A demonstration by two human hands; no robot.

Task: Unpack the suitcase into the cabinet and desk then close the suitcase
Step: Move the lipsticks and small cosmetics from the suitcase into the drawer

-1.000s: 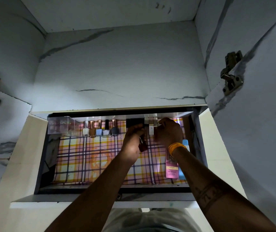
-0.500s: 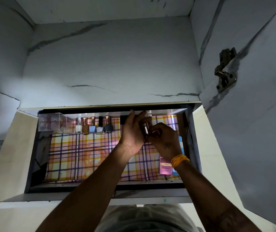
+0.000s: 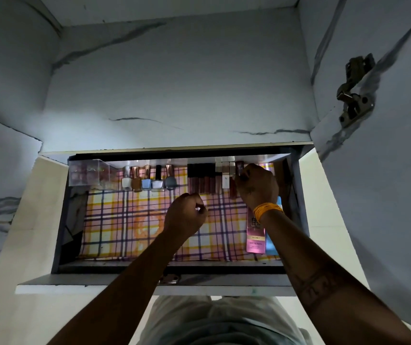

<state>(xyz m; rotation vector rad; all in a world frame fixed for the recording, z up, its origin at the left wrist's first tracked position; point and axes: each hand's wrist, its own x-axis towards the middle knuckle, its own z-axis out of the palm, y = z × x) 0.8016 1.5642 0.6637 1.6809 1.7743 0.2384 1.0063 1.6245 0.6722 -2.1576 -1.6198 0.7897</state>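
Since the earlier frames the two hands have separated: the left hand [image 3: 187, 215] has drawn back from the row of tubes toward 6 o'clock, while the right hand [image 3: 256, 185] has shifted toward 1 o'clock, to the right end of that row. Head view: an open drawer [image 3: 164, 280] sits inside the cabinet [image 3: 174, 83], floored with a plaid liner [image 3: 129, 220]. Along the far wall, from 10 o'clock toward 1 o'clock, stand a clear box [image 3: 88, 171], five nail polish bottles [image 3: 147, 179] side by side, then a tight row of lip gloss tubes [image 3: 203, 179] with pale-capped ones at its right. The right hand's grip is curled around a dark red tube [image 3: 234, 183] at the right end of the row, touching its neighbours. The left hand's grip is curled together over the liner near the drawer's centre; a small pale glint shows at its fingertips, but whether it pinches anything cannot be told. A pink carton [image 3: 255, 239] and a blue item [image 3: 272, 242] lie along the right wall at 4 o'clock, partly under the right forearm, which wears an orange band [image 3: 268, 210]. The suitcase is not in view. Judgement: the step in hand is seating one cosmetic item in the drawer, within the unpacking phase; closing the suitcase is not yet due. The next move calls for releasing the tube upright and flush with the row without toppling its neighbours, then withdrawing both hands clear of the drawer.
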